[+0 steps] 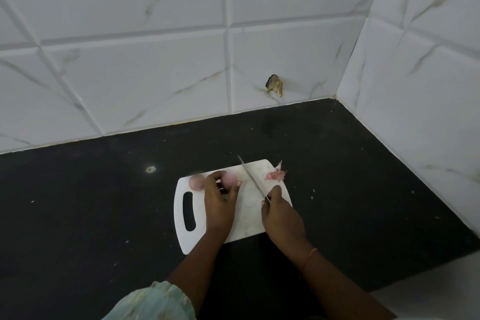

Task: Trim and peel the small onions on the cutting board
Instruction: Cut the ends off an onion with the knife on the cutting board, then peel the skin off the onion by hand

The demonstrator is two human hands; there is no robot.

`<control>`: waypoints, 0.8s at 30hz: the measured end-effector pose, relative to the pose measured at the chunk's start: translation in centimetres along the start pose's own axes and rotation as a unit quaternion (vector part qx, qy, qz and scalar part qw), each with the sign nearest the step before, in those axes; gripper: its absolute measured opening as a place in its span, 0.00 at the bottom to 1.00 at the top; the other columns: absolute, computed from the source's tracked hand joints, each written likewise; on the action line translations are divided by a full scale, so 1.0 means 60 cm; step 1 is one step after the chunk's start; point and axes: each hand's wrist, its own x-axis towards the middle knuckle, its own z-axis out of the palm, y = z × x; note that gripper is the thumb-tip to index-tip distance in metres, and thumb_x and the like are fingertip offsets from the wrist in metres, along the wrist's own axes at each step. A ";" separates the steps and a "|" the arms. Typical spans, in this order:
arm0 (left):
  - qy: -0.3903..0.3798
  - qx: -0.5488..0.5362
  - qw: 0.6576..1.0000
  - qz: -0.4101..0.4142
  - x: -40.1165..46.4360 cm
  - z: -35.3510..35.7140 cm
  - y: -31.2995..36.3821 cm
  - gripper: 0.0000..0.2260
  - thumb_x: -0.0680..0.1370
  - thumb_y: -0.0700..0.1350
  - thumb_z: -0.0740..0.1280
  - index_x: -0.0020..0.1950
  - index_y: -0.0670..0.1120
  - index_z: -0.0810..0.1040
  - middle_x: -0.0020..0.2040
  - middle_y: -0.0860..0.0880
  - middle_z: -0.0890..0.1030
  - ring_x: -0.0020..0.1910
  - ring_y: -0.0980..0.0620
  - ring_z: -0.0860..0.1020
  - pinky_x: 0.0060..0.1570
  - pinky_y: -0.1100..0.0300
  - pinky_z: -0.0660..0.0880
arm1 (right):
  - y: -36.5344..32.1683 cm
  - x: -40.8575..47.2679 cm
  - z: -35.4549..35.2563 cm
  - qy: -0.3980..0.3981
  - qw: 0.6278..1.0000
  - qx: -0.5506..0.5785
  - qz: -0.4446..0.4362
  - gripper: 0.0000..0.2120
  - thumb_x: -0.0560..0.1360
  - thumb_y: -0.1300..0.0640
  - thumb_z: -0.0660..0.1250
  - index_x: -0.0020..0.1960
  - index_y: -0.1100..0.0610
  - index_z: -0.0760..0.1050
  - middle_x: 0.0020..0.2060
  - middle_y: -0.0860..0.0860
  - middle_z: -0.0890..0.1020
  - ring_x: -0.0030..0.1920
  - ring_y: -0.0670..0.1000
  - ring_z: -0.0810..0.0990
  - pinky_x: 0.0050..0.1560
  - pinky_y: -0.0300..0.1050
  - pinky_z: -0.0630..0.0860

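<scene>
Head view: looking down at a white cutting board (249, 218) on a dark table (78, 202), tiled wall behind.

Onions: two small pinkish ones at the board's 10 to 11 o'clock corner. One onion (229, 181) sits between the left fingers, the second onion (196, 182) lies just beside it toward 9 o'clock, untouched.

Left hand: left hand (219, 202) is curled around the nearer onion, thumb on its 3 o'clock side, fingers over the 9 o'clock side, so it's pinned to the board. Honestly can't tell which end is root or tip, it just looks round from here.

Right hand: right hand (281, 215) is closed around the handle of a knife (253, 179). Blade runs from the hand up toward 11 o'clock, tip near the board's far edge.

Key relation: the held onion lies at about 10 o'clock from the knife hand, just left of the blade and not touching it. Blade's long axis passes along the onion's right side, so my guess is the cut comes from sliding the blade leftward onto that end.

Scraps: pile of pink peels (275, 175) at the board's 1 o'clock corner, so some peeling looks done already.

Watch out: left thumb sits closest to the blade.
</scene>
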 end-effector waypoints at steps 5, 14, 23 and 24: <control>0.003 -0.009 1.000 0.013 0.001 -0.002 -0.009 0.16 0.77 0.44 0.72 0.59 0.56 0.70 0.56 0.57 0.79 0.55 0.59 0.79 0.51 0.69 0.76 | 0.041 0.028 -0.022 0.050 0.996 0.012 0.077 0.10 0.80 0.55 0.57 0.60 0.55 0.62 0.48 0.53 0.81 0.47 0.57 0.82 0.39 0.47 0.71; -0.005 -0.007 1.000 0.028 0.004 -0.001 -0.015 0.17 0.78 0.45 0.71 0.66 0.49 0.73 0.61 0.56 0.78 0.58 0.61 0.78 0.52 0.69 0.77 | -0.001 0.013 0.009 0.023 0.999 0.013 -0.047 0.06 0.78 0.57 0.62 0.54 0.52 0.67 0.50 0.49 0.75 0.52 0.51 0.76 0.42 0.44 0.73; -0.074 -0.107 0.991 -0.016 0.002 0.008 0.030 0.08 0.83 0.49 0.62 0.62 0.54 0.76 0.55 0.56 0.81 0.55 0.55 0.80 0.55 0.54 0.79 | -0.027 0.053 -0.037 0.000 0.967 0.228 -0.112 0.15 0.78 0.51 0.66 0.64 0.49 0.72 0.58 0.42 0.75 0.53 0.41 0.75 0.50 0.32 0.73; -0.093 -0.131 0.987 -0.031 -0.001 0.014 0.046 0.10 0.83 0.50 0.60 0.62 0.53 0.76 0.56 0.54 0.81 0.55 0.55 0.80 0.56 0.54 0.79 | -0.034 0.055 -0.048 -0.015 0.953 0.275 -0.126 0.17 0.78 0.51 0.67 0.66 0.49 0.72 0.59 0.41 0.75 0.55 0.40 0.76 0.50 0.31 0.74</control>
